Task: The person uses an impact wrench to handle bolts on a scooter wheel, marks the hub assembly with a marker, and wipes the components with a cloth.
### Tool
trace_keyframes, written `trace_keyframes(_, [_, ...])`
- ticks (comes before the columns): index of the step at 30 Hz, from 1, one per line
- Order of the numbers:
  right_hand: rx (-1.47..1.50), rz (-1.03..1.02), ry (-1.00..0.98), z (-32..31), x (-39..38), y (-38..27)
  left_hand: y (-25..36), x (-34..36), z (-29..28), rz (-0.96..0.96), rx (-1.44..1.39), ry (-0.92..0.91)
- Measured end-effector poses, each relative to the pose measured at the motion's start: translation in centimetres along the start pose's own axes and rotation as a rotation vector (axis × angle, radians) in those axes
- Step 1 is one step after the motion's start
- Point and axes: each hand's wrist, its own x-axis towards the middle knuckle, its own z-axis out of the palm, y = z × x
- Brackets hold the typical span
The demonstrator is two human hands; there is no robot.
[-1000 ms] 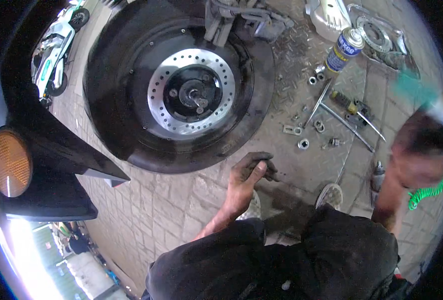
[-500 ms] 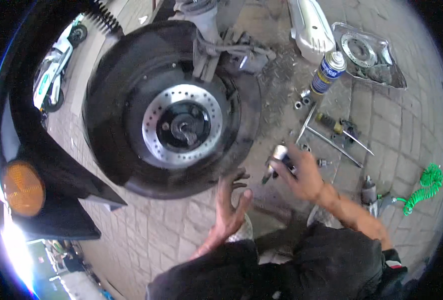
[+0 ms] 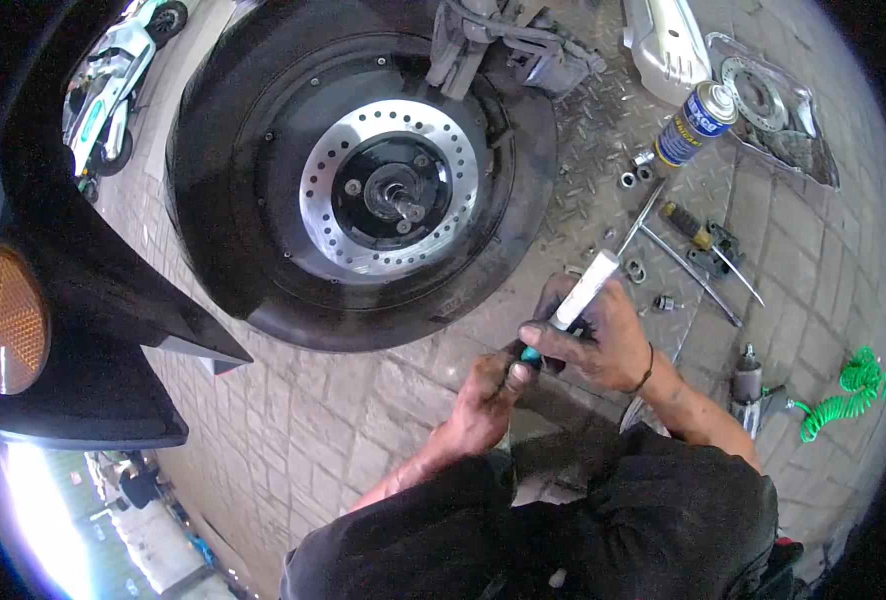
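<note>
A slim white tube (image 3: 585, 290) with a green end (image 3: 531, 354) is held slantwise in front of me. My right hand (image 3: 613, 342) is closed around its body, thumb laid along it. At the green end the fingers of my left hand (image 3: 485, 402) are pinched together; the fingers partly hide that end. Just beyond my hands stands a black-tyred wheel (image 3: 253, 290) with a drilled silver brake disc (image 3: 328, 225) and a bare axle end (image 3: 403, 206) at its hub. A brake caliper (image 3: 553, 60) rests by the tyre's upper right.
On the metal plate right of the wheel lie a T-handle wrench (image 3: 688, 262), a yellow-handled screwdriver (image 3: 685, 222), sockets (image 3: 636, 177) and a blue spray can (image 3: 696, 125). Farther right are an air tool (image 3: 748, 380) and a green coiled hose (image 3: 838, 410). Dark bodywork with an orange reflector (image 3: 8, 315) borders the left.
My left hand has gone from spread fingers to a pinch and moved right, up to the tube's green end. My right hand has turned the tube into clear sight. The view has shifted.
</note>
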Motion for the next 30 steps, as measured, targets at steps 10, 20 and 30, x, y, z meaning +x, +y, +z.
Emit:
trace_keyframes(10, [0.439,-0.233,0.401,-7.1,5.9,-1.5,-0.2,-4.6,-0.5,-0.223,-0.088,-0.166])
trace_keyframes(20, [-0.089,-0.527,0.399,0.5,12.2,3.1,0.2,-1.6,-2.5,-0.231,-0.465,-0.075])
trace_keyframes(30, [-0.158,-0.666,0.463,1.8,14.5,3.4,-1.2,-2.0,-2.7,-0.236,-0.527,-0.075])
